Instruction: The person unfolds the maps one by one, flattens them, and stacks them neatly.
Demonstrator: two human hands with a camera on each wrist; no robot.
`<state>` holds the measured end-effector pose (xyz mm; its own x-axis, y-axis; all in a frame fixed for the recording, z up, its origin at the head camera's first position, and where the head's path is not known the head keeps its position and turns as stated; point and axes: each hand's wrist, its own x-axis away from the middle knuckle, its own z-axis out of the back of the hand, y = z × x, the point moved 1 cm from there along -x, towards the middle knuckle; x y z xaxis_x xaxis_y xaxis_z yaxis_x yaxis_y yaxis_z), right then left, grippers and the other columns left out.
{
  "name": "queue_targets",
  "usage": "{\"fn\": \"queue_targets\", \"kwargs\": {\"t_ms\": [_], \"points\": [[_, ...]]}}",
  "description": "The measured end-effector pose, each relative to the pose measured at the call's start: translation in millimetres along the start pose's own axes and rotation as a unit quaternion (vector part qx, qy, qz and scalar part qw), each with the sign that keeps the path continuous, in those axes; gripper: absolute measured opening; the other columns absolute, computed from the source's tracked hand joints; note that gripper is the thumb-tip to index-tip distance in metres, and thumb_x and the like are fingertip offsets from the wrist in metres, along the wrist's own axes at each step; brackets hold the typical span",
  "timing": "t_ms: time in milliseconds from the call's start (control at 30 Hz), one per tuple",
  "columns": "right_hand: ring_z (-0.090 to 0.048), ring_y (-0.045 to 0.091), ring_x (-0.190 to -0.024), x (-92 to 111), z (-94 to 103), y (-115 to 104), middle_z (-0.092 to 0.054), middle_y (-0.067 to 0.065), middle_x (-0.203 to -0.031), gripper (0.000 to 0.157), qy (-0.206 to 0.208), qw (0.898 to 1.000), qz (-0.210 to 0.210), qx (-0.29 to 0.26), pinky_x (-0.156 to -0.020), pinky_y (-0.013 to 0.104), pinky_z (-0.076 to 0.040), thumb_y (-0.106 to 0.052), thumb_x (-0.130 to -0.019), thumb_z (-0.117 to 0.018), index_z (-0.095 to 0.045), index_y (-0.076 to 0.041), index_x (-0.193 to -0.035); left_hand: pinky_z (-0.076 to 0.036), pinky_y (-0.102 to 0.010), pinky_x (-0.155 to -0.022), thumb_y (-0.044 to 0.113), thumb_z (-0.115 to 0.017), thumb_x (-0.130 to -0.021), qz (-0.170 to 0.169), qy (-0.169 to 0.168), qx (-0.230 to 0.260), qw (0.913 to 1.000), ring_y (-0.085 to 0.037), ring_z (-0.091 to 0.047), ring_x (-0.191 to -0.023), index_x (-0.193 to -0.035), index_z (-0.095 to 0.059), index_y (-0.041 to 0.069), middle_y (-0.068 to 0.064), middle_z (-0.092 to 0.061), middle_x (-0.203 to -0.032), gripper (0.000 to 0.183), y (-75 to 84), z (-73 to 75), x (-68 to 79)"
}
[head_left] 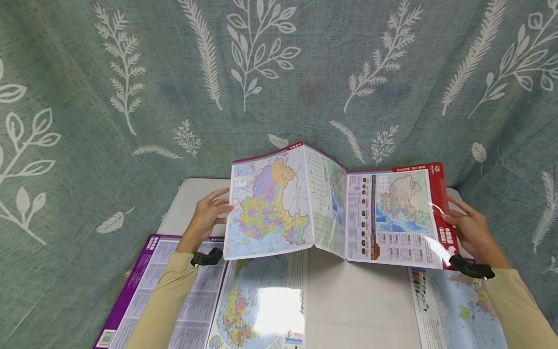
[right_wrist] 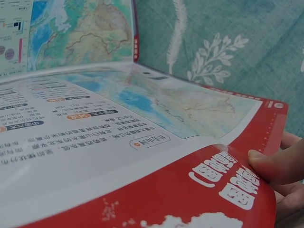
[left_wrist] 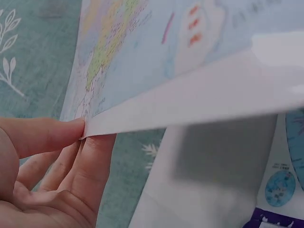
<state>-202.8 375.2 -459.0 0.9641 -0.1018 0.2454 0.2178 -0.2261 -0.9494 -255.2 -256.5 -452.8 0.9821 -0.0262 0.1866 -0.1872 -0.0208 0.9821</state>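
Observation:
A folding map [head_left: 270,208] with red edging hangs between my two hands above the table, upside down and bent along its creases. My left hand [head_left: 207,217] pinches its left edge; in the left wrist view the thumb [left_wrist: 52,135] lies on the printed face and fingers are behind. At the other end my right hand [head_left: 472,230] grips the red border, its thumb [right_wrist: 275,164] pressing on the front beside white lettering. The map's middle panel [head_left: 329,203] slants back between two creases. Fingers behind the sheet are partly hidden.
Below lies a purple-edged folded sheet [head_left: 187,286] with printed text and a world map [head_left: 248,310] catching glare. Another map sheet [head_left: 466,305] lies at the right under my forearm. The white table [head_left: 362,305] shows between them. A leaf-patterned green cloth [head_left: 305,72] hangs behind.

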Motion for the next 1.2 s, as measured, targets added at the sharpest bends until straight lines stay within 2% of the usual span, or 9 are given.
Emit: {"fn": "queue_targets", "kwargs": {"t_ms": [233, 433, 633, 767, 967, 1200], "points": [[-0.065, 0.010, -0.072, -4, 3.4, -4, -0.065, -0.017, -0.090, 0.075, 0.010, 1.000, -0.008, 0.002, -0.058, 0.032, -0.057, -0.012, -0.088, -0.067, -0.028, -0.027, -0.150, -0.054, -0.023, -0.054, -0.002, -0.060, -0.090, 0.007, 0.017, -0.007, 0.9998, -0.013, -0.065, -0.083, -0.141, -0.044, 0.010, -0.014, -0.056, -0.121, 0.055, 2.3, 4.8, -4.0], [-0.065, 0.011, -0.072, -5, 7.0, -6, -0.066, -0.017, -0.090, 0.075, 0.005, 1.000, -0.012, 0.000, -0.058, 0.033, -0.057, -0.012, -0.087, -0.067, -0.027, -0.026, -0.150, -0.054, -0.024, -0.056, -0.003, -0.057, -0.091, 0.019, 0.010, -0.008, 0.9997, -0.013, -0.064, -0.084, -0.143, -0.040, 0.005, -0.024, -0.046, -0.134, 0.055, 12.2, 5.3, -1.6], [-0.065, 0.011, -0.074, -9, 11.6, -7, -0.066, -0.017, -0.090, 0.077, -0.001, 1.000, -0.016, -0.004, -0.059, 0.032, -0.057, -0.013, -0.087, -0.068, -0.027, -0.027, -0.150, -0.055, -0.024, -0.059, -0.003, -0.055, -0.092, 0.025, 0.013, -0.027, 0.9992, -0.012, -0.063, -0.087, -0.143, -0.038, 0.002, -0.026, -0.042, -0.138, 0.054, 17.9, 4.9, -1.8], [-0.065, 0.011, -0.074, -11, 14.1, -7, -0.066, -0.017, -0.090, 0.076, 0.001, 1.000, -0.019, -0.006, -0.059, 0.032, -0.057, -0.012, -0.087, -0.068, -0.028, -0.027, -0.150, -0.055, -0.025, -0.061, -0.002, -0.056, -0.091, 0.024, 0.025, -0.034, 0.9988, -0.012, -0.064, -0.086, -0.142, -0.041, 0.003, -0.025, -0.044, -0.137, 0.053, 12.9, 8.6, -8.5], [-0.064, 0.010, -0.072, -14, 19.0, -7, -0.064, -0.020, -0.089, 0.075, 0.020, 0.999, -0.032, 0.009, -0.058, 0.032, -0.057, -0.016, -0.086, -0.068, -0.029, -0.029, -0.149, -0.055, -0.024, -0.062, 0.000, -0.058, -0.091, 0.023, 0.053, -0.046, 0.9973, -0.012, -0.063, -0.086, -0.140, -0.045, 0.006, -0.021, -0.048, -0.135, 0.050, -4.4, 18.3, -23.0], [-0.063, 0.009, -0.071, -18, 24.1, -5, -0.060, -0.019, -0.089, 0.078, 0.035, 0.998, -0.041, 0.027, -0.059, 0.033, -0.057, -0.021, -0.084, -0.072, -0.030, -0.031, -0.149, -0.056, -0.024, -0.065, 0.001, -0.060, -0.091, 0.025, 0.080, -0.056, 0.9949, -0.009, -0.063, -0.084, -0.137, -0.049, 0.006, -0.017, -0.051, -0.132, 0.048, -14.4, 27.7, -30.4]]}}
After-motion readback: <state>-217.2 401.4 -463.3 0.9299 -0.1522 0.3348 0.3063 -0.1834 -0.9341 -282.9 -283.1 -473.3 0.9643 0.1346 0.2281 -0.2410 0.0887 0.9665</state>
